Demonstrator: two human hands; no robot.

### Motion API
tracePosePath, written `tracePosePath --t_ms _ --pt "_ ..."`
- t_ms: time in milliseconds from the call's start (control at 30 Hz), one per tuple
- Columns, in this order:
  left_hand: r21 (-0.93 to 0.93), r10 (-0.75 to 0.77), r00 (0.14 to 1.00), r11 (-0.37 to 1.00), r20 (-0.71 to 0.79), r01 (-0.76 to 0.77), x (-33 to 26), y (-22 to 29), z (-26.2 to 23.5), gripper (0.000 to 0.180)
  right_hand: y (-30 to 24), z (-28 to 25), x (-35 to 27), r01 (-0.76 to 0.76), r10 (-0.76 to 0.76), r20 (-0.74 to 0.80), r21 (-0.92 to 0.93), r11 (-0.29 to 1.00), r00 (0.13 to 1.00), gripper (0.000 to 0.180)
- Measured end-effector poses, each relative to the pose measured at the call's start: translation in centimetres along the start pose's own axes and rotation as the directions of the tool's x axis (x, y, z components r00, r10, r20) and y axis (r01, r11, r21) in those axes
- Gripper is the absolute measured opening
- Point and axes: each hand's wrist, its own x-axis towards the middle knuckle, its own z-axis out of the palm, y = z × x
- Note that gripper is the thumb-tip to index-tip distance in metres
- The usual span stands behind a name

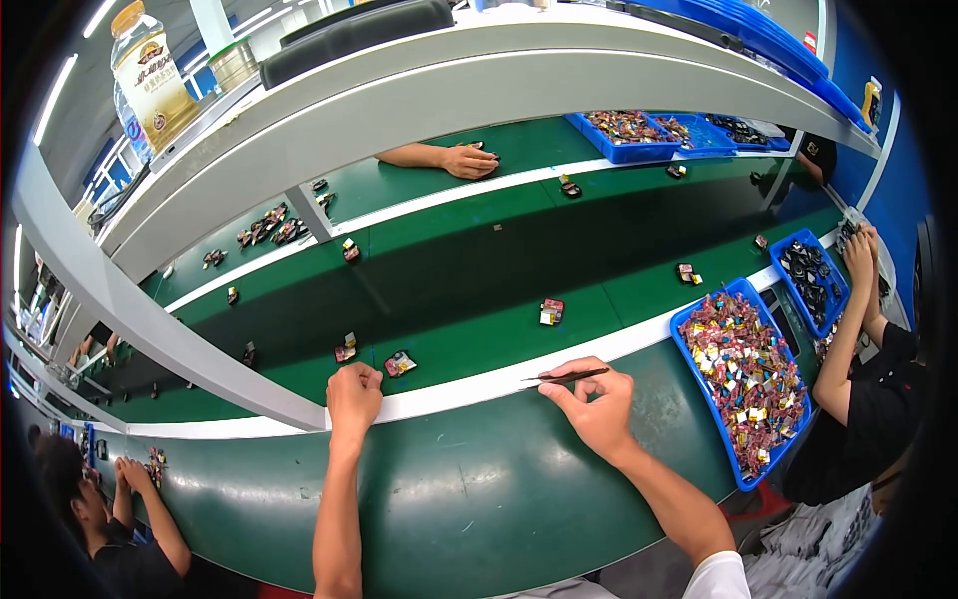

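At the centre of the frame the right hand [597, 407] pinches dark tweezers [567, 376] in closed fingers, tips pointing left along the white rail [469, 391], and they carry nothing. The left hand [353, 391] is curled shut at the rail, just below a small wrapped part [400, 363] on the green belt [479, 299]; whether it holds anything I cannot tell. The blue tray [699, 394] at right is heaped with parts, so by my judgement much work remains.
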Motion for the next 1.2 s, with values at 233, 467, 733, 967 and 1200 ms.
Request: tracePosePath --t_ms 233,467,733,967,1200 --pt "-0.125 -0.136 0.991 0.983 -0.008 0.134 1.7 0.7 1.8 0.019 0.0 0.0 -0.1 0.011 -0.011 0.004 0.004 1.0 1.0 0.012" --pt "-0.27 -0.056 0.998 0.961 0.008 0.056 2.6 0.5 0.9 0.012 0.2 -0.1 -0.1 0.016 -0.016 0.016 0.014 1.0 1.0 0.012" --pt "-0.292 -0.1 0.988 0.947 0.119 0.131 3.2 -1.0 0.7 0.003 0.3 -0.1 -0.2 0.02 -0.02 0.025 0.01 1.0 0.999 0.012" --pt "-0.495 -0.027 0.99 0.864 0.14 0.093 2.2 0.7 1.0 0.005 0.7 -0.5 -0.1 -0.036 0.033 0.048 0.055 0.998 0.998 0.016" --pt "-0.789 0.15 0.937 0.59 0.316 0.172 -2.7 10.3 1.8 0.019 0.5 -0.8 0.1 -0.189 0.157 0.131 0.287 0.939 0.979 0.015"
